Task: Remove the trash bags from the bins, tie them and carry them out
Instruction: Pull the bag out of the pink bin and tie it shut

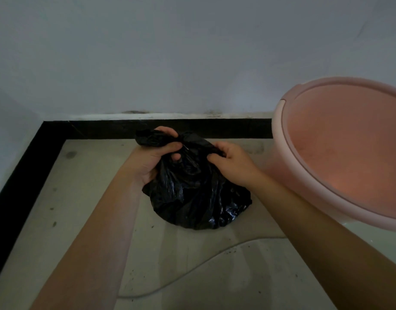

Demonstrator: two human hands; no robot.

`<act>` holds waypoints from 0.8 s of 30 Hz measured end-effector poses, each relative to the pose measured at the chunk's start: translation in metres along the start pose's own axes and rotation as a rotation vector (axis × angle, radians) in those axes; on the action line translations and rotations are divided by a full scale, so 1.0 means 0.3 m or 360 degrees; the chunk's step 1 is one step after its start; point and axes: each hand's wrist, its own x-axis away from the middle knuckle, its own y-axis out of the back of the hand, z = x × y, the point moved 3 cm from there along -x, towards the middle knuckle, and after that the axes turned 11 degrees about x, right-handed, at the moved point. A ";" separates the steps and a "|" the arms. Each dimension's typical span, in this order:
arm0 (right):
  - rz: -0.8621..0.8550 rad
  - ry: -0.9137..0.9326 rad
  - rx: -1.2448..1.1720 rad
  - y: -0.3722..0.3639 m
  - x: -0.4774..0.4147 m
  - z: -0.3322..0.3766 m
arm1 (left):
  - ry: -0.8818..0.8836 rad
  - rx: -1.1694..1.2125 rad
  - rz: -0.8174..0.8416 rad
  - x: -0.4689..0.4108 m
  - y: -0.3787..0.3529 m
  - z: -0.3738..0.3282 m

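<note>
Tying step, bag out of the bin. Left of the black trash bag (199, 193): left hand (151, 157), fingers (168, 149) clamped on a bunched ear of the bag's mouth. On the bag's right shoulder: right hand (231, 162), fingers pinched together on the opposite gather of plastic. Bag body resting on the pale floor (85, 186), just in front of the black skirting (125, 128). Right of the bag: pink bin (286, 139), tilted, liner gone, apparently empty. Judged next: crossing the two gathers, pulling snug without tearing the thin film, then lifting.
</note>
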 end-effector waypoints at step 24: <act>-0.0193 -0.0239 -0.0843 -0.044 -0.008 0.001 | 0.0019 0.0416 0.0101 -0.013 -0.032 0.062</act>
